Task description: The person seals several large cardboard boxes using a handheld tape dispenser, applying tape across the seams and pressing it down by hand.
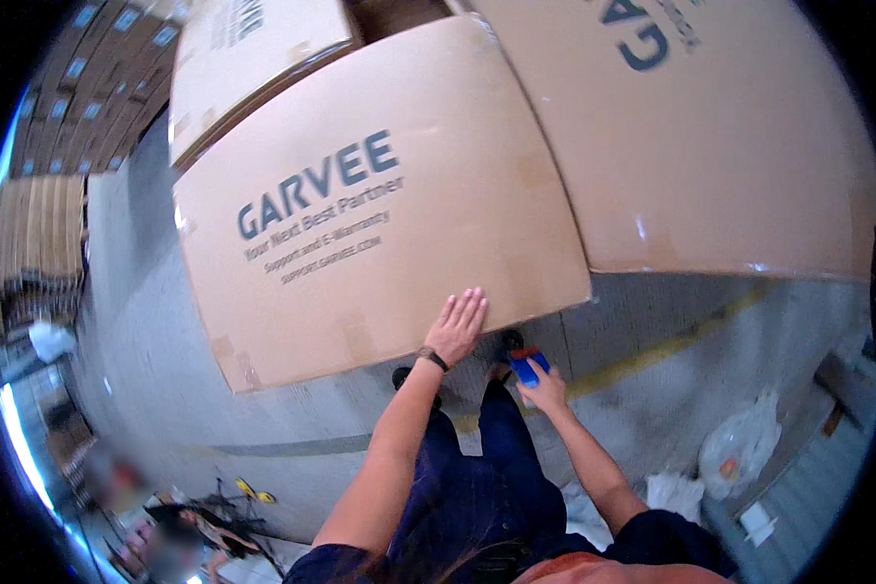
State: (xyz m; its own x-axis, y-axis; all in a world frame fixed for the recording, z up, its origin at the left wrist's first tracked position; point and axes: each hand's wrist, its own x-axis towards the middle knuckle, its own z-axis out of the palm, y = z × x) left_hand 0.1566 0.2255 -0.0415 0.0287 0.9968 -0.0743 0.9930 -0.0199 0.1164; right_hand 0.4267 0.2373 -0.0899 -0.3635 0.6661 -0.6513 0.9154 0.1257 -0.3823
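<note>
A large brown cardboard box [438, 224] with dark print on its top fills the middle of the view. My left hand [457, 331] lies flat on the box near its front edge, fingers stretched out, a dark band on the wrist. Just off that front edge, to the right, my right hand [545, 389] is closed around a small blue-and-red hand tool [529, 366]. Its exact kind is too small to make out. The tool appears apart from the box, over the floor by my feet.
Another big box [720, 165] stands against the right side, and a third box [253, 68] lies behind. Stacked cartons [97, 88] rise at far left. A yellow line [652, 360] crosses the concrete floor. Plastic bags [740, 443] lie at right; people are at lower left.
</note>
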